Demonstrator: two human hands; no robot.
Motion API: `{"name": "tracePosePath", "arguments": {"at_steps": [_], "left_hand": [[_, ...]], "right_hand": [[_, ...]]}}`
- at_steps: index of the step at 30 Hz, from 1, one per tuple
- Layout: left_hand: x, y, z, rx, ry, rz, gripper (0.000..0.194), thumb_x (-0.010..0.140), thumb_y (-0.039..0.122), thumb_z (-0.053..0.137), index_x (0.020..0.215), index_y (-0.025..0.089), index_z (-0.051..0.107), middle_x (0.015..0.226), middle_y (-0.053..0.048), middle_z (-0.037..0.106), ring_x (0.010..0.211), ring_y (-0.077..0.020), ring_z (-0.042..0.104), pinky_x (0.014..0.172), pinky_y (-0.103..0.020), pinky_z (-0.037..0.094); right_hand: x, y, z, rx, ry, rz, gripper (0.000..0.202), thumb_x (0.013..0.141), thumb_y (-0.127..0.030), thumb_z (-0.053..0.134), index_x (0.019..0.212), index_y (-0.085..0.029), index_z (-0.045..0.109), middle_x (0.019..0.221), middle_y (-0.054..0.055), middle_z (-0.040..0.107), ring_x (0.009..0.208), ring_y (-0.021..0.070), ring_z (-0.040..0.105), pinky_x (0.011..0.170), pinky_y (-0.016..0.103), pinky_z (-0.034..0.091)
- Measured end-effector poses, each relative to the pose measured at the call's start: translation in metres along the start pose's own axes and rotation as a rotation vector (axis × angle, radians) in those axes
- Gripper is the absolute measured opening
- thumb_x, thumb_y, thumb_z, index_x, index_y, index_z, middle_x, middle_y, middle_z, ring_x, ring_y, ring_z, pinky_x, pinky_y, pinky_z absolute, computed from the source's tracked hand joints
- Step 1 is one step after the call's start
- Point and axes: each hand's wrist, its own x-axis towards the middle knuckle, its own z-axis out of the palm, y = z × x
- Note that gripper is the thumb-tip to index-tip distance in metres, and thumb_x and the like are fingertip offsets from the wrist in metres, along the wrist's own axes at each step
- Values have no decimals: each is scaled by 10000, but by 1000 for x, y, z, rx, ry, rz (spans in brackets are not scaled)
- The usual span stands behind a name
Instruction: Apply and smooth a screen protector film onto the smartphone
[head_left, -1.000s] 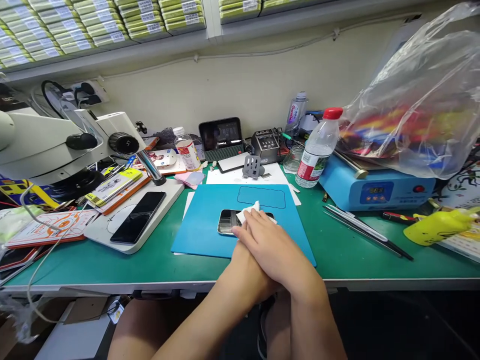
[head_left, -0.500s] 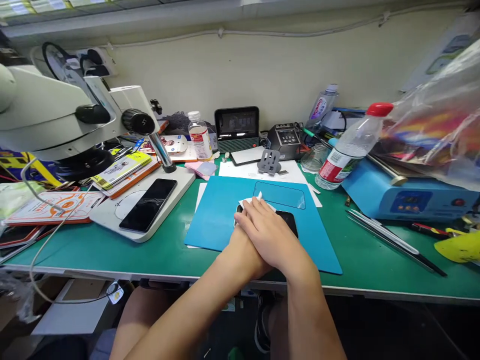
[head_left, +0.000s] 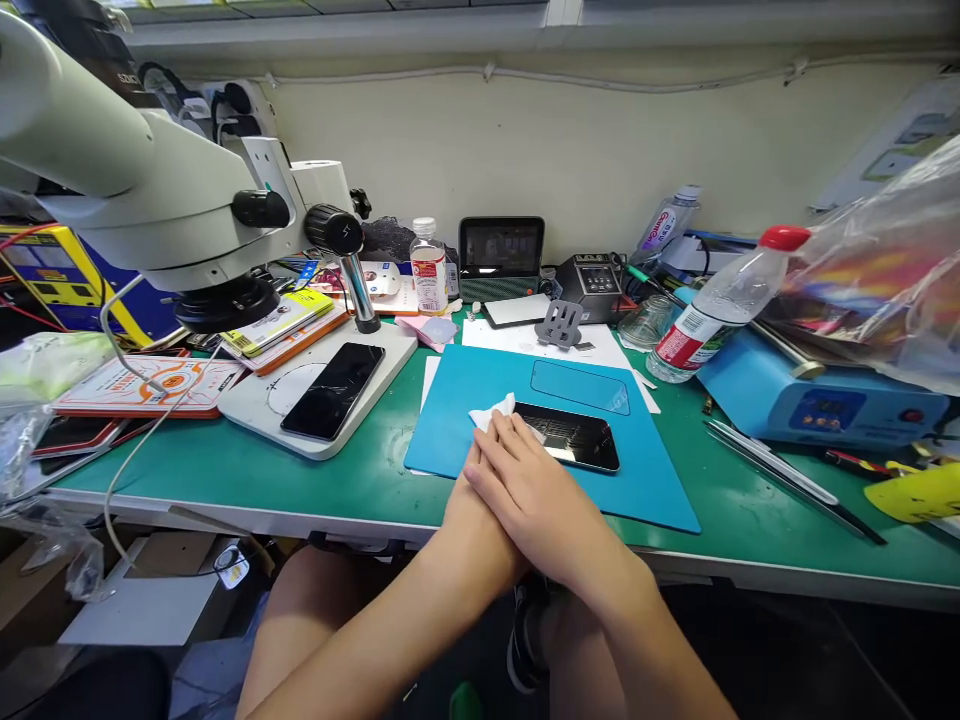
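My left hand (head_left: 471,500) rests low over the blue mat (head_left: 457,385), pressing a folded white tissue (head_left: 493,412) at the left end of a black phone (head_left: 589,437). Most of its fingers are hidden. My right hand (head_left: 531,488) lies flat across the back of the left one, fingers stretched out. The phone lies flat on the mat, with bright reflections on its dark glass. Behind it sits a clear, black-edged screen glass (head_left: 581,388). To the left, a second black phone (head_left: 334,391) lies on the white microscope base (head_left: 401,350).
A microscope (head_left: 202,220) overhangs the left side. A red-capped bottle (head_left: 720,310) stands before a blue machine (head_left: 832,400) at right, with tweezers (head_left: 780,475) in front. A grey phone stand (head_left: 559,322) and a small screen device (head_left: 501,255) are at the back.
My hands have slid toward the near left, still stacked, with the tissue moving along. More of the phone's screen now shows. The camera view has turned slightly left.
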Motion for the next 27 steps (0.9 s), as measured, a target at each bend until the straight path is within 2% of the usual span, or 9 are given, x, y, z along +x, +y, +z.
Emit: {"name": "tracePosePath", "arguments": {"at_steps": [3, 6, 10, 13, 15, 18, 21, 24, 27], "left_hand": [[7, -1, -13, 17, -86, 100, 620, 982, 332, 515, 1541, 87, 407, 1612, -198, 374, 1511, -424, 277, 1209, -576, 284], [21, -21, -26, -64, -71, 109, 665, 1015, 503, 455, 1477, 25, 454, 1530, -237, 466, 1457, -354, 392, 1160, -454, 385], [38, -66, -33, -62, -62, 309, 350, 1049, 334, 421, 1264, 162, 637, 1284, -115, 647, 1131, -256, 620, 953, -383, 511], [48, -96, -32, -46, -9, 386, 314, 1023, 164, 405, 1126, 205, 699, 1059, -67, 700, 889, -190, 653, 772, -314, 517], [59, -112, -32, -50, 68, 357, 290, 986, 131, 443, 1076, 194, 712, 990, -67, 698, 842, -188, 647, 721, -306, 508], [85, -127, -33, -17, 180, 177, 252, 960, 146, 478, 1023, 166, 721, 971, -87, 683, 887, -224, 644, 736, -333, 509], [111, -129, -26, 7, 190, 55, 227, 932, 167, 504, 929, 159, 730, 954, -97, 667, 884, -248, 637, 741, -361, 502], [122, -122, -13, -49, 251, 36, 210, 913, 205, 526, 927, 152, 729, 942, -98, 658, 872, -258, 626, 757, -383, 499], [119, -114, -3, -121, 329, 52, 216, 924, 233, 526, 957, 149, 723, 912, -90, 651, 862, -254, 612, 763, -380, 489]], "right_hand": [[-10, 14, -19, 39, 3, -10, 608, 1017, -543, 405, 1474, -165, 539, 1597, 110, 444, 1490, 294, 387, 1206, 471, 343], [4, 52, -51, 61, 140, 38, 455, 995, -459, 473, 1317, -206, 672, 1375, 80, 680, 1262, 264, 631, 1058, 393, 486], [47, 127, -90, -90, 113, 102, 411, 951, -474, 509, 1101, -185, 759, 1156, 95, 773, 1018, 280, 711, 898, 407, 526], [68, 173, -97, -134, 50, 84, 516, 912, -539, 543, 1196, -149, 725, 1230, 133, 739, 1083, 323, 688, 912, 444, 529], [71, 190, -93, -114, 17, 60, 677, 871, -626, 577, 1343, -146, 642, 1328, 154, 686, 1182, 356, 646, 972, 476, 519], [63, 197, -84, -108, -15, 17, 884, 806, -697, 635, 1495, -159, 497, 1420, 167, 614, 1293, 382, 568, 1056, 518, 476], [57, 193, -80, -109, -27, -7, 874, 817, -645, 666, 1518, -164, 466, 1424, 164, 604, 1304, 370, 551, 1068, 519, 470], [57, 190, -78, -104, -29, -17, 779, 851, -579, 662, 1489, -161, 506, 1350, 159, 651, 1243, 354, 592, 1027, 512, 504], [58, 189, -76, -122, 2, -58, 732, 859, -533, 670, 1466, -148, 534, 1338, 162, 655, 1227, 356, 608, 1024, 519, 512]]}}
